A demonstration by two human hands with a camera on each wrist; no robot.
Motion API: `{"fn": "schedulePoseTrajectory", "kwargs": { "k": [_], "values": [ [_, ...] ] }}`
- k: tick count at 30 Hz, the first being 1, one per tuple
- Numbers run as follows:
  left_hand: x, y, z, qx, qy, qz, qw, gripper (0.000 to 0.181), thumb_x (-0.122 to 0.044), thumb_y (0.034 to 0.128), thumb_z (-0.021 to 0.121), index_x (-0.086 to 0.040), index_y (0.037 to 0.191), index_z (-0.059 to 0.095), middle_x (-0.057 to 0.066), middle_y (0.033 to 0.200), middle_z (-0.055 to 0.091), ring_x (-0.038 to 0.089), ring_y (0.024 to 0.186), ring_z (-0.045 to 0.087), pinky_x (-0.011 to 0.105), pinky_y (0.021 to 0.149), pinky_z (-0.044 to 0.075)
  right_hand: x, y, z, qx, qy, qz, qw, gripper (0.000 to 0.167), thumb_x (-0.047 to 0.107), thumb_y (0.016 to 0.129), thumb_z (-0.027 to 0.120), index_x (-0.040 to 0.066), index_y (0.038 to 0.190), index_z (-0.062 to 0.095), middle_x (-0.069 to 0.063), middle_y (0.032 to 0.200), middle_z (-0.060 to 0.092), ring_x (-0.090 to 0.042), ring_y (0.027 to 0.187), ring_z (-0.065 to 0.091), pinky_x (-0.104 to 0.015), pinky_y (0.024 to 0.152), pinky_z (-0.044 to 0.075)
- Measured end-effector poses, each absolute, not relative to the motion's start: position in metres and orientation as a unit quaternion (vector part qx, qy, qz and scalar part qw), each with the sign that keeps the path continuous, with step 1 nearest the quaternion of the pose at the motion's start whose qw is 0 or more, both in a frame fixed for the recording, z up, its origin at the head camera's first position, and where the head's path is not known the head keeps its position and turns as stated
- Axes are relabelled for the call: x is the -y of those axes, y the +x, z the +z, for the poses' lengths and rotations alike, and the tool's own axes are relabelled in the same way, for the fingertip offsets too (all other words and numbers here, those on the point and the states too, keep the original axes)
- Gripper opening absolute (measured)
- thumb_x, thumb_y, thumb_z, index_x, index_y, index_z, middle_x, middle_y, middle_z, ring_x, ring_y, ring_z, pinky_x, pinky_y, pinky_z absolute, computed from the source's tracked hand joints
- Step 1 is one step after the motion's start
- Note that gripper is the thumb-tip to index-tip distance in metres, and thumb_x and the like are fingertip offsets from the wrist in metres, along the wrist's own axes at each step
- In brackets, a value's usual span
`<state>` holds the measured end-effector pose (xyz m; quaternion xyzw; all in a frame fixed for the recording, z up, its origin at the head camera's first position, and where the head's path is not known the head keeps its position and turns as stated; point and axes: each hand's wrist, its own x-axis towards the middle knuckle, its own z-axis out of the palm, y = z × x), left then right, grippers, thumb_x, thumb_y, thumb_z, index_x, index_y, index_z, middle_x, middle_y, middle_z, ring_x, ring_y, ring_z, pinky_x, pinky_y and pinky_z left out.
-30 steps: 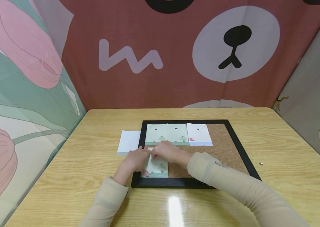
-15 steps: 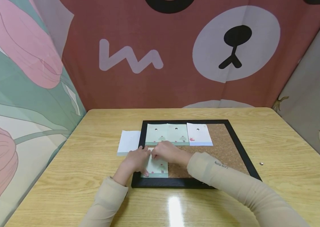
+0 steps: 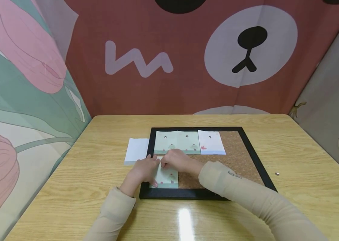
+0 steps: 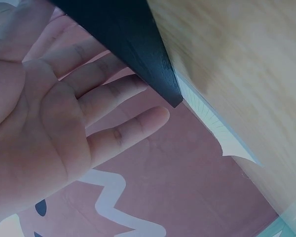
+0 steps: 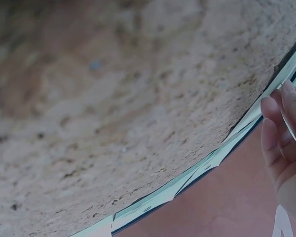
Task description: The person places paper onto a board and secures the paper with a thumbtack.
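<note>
A black-framed cork board (image 3: 232, 167) lies flat on the table. Over its lower left corner is a pale green note sheet (image 3: 167, 179) printed with small trees. My left hand (image 3: 143, 169) rests on this sheet's left side and the frame, fingers extended; the left wrist view also shows the straight fingers of the hand (image 4: 64, 113). At the sheet's upper part, my right hand (image 3: 175, 160) presses down with curled fingers. In the right wrist view, thumb and fingertips of that hand (image 5: 288, 133) pinch a tiny thing, apparently a thumbtack, mostly hidden.
Two green sheets (image 3: 165, 144) and a white sheet (image 3: 213, 146) are fixed along the board's top, each with a silver thumbtack. A pad of white paper (image 3: 136, 150) lies left of the board. One loose thumbtack (image 3: 276, 173) sits to its right on the wooden table (image 3: 91, 174).
</note>
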<state>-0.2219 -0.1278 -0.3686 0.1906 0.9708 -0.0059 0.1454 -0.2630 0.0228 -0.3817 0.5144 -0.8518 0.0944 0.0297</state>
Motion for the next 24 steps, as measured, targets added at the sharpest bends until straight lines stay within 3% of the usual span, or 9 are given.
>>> {"fn": "schedulePoseTrajectory", "kwargs": {
  "k": [11, 18, 24],
  "values": [
    [0.1289, -0.2207, -0.3678, -0.97, 0.197, -0.005, 0.141, 0.09, -0.037, 0.0551, 0.081, -0.001, 0.129, 0.045, 0.018, 0.137, 0.035, 0.035, 0.125, 0.031, 0.054, 0.087, 0.038, -0.0221, -0.2631, -0.3827, 0.853, 0.507, 0.125, 0.009, 0.01, 0.002, 0.077, 0.066, 0.009, 0.081, 0.072, 0.002, 0.082, 0.067, -0.006, 0.071, 0.059, -0.016, 0.067, 0.046],
    [0.1292, -0.2214, -0.3675, -0.97, 0.198, -0.008, 0.137, 0.09, -0.037, 0.0545, 0.082, -0.002, 0.129, 0.045, 0.017, 0.137, 0.035, 0.035, 0.125, 0.031, 0.053, 0.086, 0.038, -0.0226, -0.264, -0.3847, 0.847, 0.516, 0.13, 0.009, 0.015, -0.002, 0.079, 0.062, 0.009, 0.07, 0.068, 0.004, 0.066, 0.052, -0.006, 0.056, 0.035, -0.014, 0.052, 0.033],
    [0.13, -0.2207, -0.3679, -0.97, 0.201, -0.011, 0.135, 0.091, -0.038, 0.055, 0.081, -0.002, 0.13, 0.045, 0.017, 0.137, 0.035, 0.034, 0.125, 0.032, 0.053, 0.086, 0.038, -0.0219, -0.2639, -0.3845, 0.836, 0.531, 0.139, -0.002, 0.02, -0.004, 0.079, 0.06, 0.007, 0.063, 0.062, 0.006, 0.061, 0.042, -0.006, 0.054, 0.03, -0.014, 0.049, 0.026]
  ]
}}
